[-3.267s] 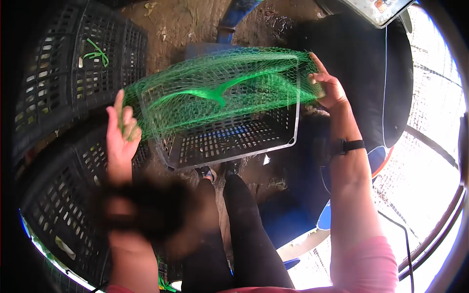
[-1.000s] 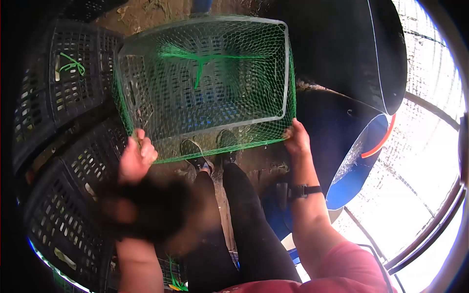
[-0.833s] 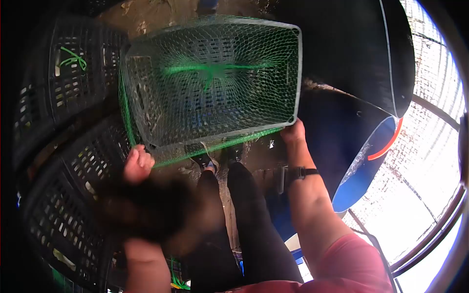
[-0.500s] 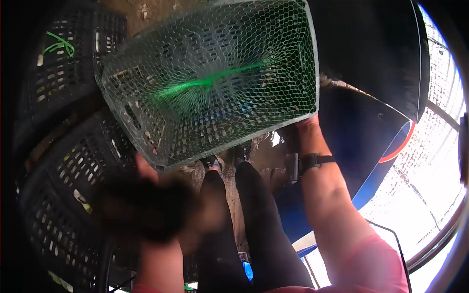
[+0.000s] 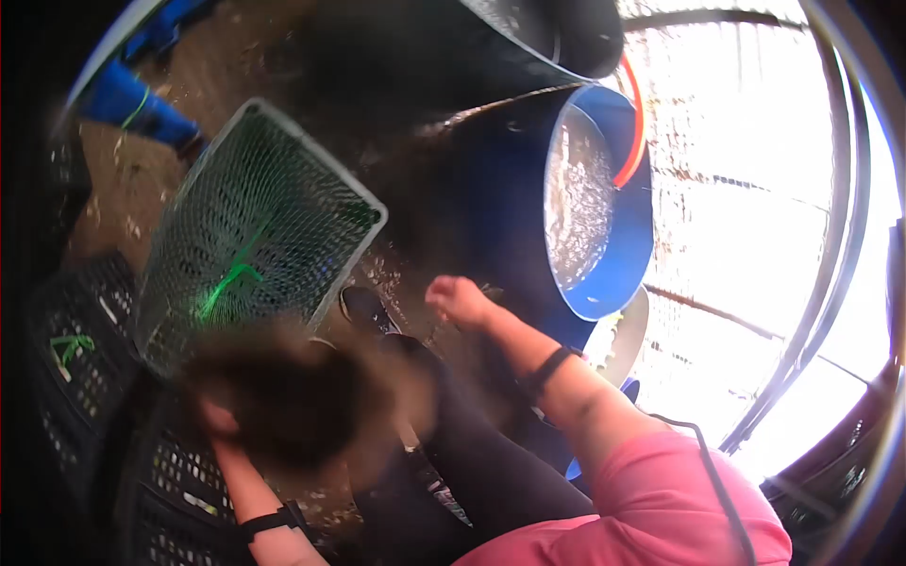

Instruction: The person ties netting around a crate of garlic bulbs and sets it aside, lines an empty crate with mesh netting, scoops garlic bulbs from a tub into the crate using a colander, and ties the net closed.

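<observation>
Blue barrel: beyond the right hand, farther right; agitated water inside. Orange hose end curves over its rim. Hose could slip out and spill if knocked by that arm.

Black plastic crates: around and below the left forearm. Their slots could catch fingers or mesh.

Net-covered crate: ahead of the left hand, left of the right hand, corner toward the right hand but apart from it. If borne by one side only, it could tip or swing, there being no right-hand support.

Green net: spans the crate mouth, sags inward to a bright gather. Uneven pull could drag an edge off the rim.

Right hand: fingers partly curled, nothing seen in it.

Left hand: near the crate's lower corner, mostly hidden by a dark blur; opening and hold cannot be told.

Shoe: just beside the crate; a dropped corner could strike it.
</observation>
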The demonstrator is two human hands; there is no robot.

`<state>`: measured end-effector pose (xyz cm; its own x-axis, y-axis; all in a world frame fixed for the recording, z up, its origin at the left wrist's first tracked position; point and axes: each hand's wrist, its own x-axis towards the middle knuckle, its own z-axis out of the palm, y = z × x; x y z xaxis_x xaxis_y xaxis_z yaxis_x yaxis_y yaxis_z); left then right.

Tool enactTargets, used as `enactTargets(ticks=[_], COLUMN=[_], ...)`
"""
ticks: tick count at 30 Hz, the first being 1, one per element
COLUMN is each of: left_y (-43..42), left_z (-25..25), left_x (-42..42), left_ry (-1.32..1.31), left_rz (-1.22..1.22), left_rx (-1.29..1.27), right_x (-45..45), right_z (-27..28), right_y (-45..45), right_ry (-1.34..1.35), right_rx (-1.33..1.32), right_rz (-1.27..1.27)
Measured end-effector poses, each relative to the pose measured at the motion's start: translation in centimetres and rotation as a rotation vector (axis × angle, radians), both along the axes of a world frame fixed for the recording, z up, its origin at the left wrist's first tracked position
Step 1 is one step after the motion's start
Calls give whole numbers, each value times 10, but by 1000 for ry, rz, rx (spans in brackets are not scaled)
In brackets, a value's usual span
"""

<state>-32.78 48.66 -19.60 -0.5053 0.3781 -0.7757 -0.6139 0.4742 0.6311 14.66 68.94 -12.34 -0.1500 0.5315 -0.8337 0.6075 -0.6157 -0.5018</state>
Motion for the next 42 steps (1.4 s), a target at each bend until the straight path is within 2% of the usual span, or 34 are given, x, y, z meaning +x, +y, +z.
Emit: enactTargets(ticks=[1, 2, 4, 6, 8, 9, 10, 12, 14, 15, 16, 18, 19, 20, 21, 22, 24, 25, 26, 27, 29, 30, 32, 34, 36, 37, 38, 40, 42], left_y=[21, 24, 28, 70, 63, 74, 78, 80, 78, 75, 79, 100, 113, 128, 141, 154, 174, 184, 193, 200, 215, 216, 214, 215, 212, 215, 208, 200, 200], left_z=[8, 3, -24, 4, -13, 7, 18, 36, 52, 64, 79, 112, 126, 138, 148, 157, 167, 179, 191, 201, 193, 191, 148, 146, 126, 128, 133, 133, 138], left_x=[4, -12, -53, -58, -91, -79, -76, -71, -60, -50, -29, 50, 99, 153, 208, 263, 365, 417, 464, 504, 552, 578, 600, 614, 601, 606, 611, 614, 622], left_ry=[308, 310, 217, 237, 237, 278, 289, 660, 764, 859, 872, 794, 772, 750, 672, 593, 725, 920, 1114, 1186, 1233, 1207, 661, 1224, 1106, 1181, 1248, 1374, 1451], left_rz=[-171, -204, -122, -41, -243, -273, -299, -314, -377, -417, -429, -639, -676, -710, -726, -747, -947, -1041, -1134, -1170, -1303, -1380, -1268, -1548, -1561, -1564, -1555, -1568, -1634], left_rx=[-252, -235, -136, -270, -379, -490, -488, -533, -483, -441, -450, -177, -122, -62, 5, 68, 298, 424, 555, 659, 871, 761, 448, 438, 354, 271, 178, 125, 41], right_x=[9, 22, 53, 89, 133, 157, 179, 212, 254, 294, 327, 362, 368, 388, 388, 400, 413, 418, 434, 448, 466, 476, 477, 496, 472, 477, 475, 468, 478], right_z=[19, 39, 76, 109, 128, 131, 134, 146, 133, 99, 68, 36, 28, 10, 9, 5, -11, -4, -22, -42, -87, -118, -183, -182, -156, -170, -186, -127, -116], right_y=[-14, -28, -58, -91, -134, -157, -178, -203, -226, -259, -290, -312, -316, -322, -316, -312, -308, -287, -280, -275, -271, -278, -290, -294, -295, -319, -343, -333, -354], right_ry=[38, 76, 74, -10, -82, -136, -191, -429, -499, -661, -825, -1076, -1110, -1041, -973, -984, -1147, -1040, -925, -806, -815, -797, -970, -260, -345, -515, -526, -805, -1121], right_rx=[-25, -51, -146, -177, -169, -158, -148, -97, -83, 37, 155, 35, -42, -262, -219, -248, -64, 10, 24, 34, -59, -64, -223, -388, -43, 73, 339, 256, 7], right_rz=[-42, -86, -255, -348, -436, -459, -484, -505, -1072, -1073, -1067, -1033, -885, -724, -677, -479, -462, -497, -578, -658, -748, -770, -904, -1435, -1716, -1490, -1661, -1622, -1310])
